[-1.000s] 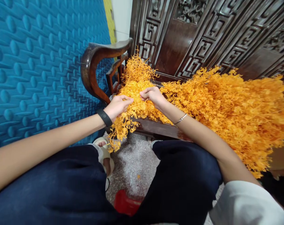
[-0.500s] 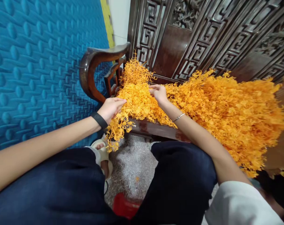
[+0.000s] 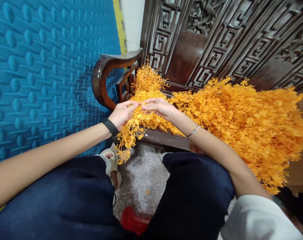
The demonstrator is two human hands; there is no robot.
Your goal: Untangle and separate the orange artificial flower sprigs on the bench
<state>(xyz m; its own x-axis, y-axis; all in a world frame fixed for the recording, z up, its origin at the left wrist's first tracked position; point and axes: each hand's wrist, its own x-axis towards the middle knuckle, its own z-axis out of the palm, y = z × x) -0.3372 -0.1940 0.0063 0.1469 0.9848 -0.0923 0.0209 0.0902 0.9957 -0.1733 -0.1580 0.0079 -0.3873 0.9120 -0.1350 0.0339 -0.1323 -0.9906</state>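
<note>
My left hand [image 3: 123, 114] is closed on a bunch of orange plastic flowers [image 3: 127, 141], which dangles below it past the seat's front edge. My right hand [image 3: 158, 107] meets it fingertip to fingertip, its thumb and fingers pinched around a thin orange flower piece, hard to make out against the orange behind. Under and behind both hands lies a small heap of the same flowers [image 3: 148, 81] on the dark wooden bench [image 3: 163, 137].
A much larger pile of orange flowers [image 3: 251, 123] covers the bench to the right. The curved wooden armrest [image 3: 98, 78] stands left, beside a blue foam mat [image 3: 41, 73]. Behind rises the carved backrest [image 3: 186, 56]. A red object [image 3: 135, 220] sits on the speckled floor [image 3: 143, 176].
My right hand has moved left from the flower heap to my left hand's fingertips. My left hand still holds the hanging bunch. The view has shifted slightly.
</note>
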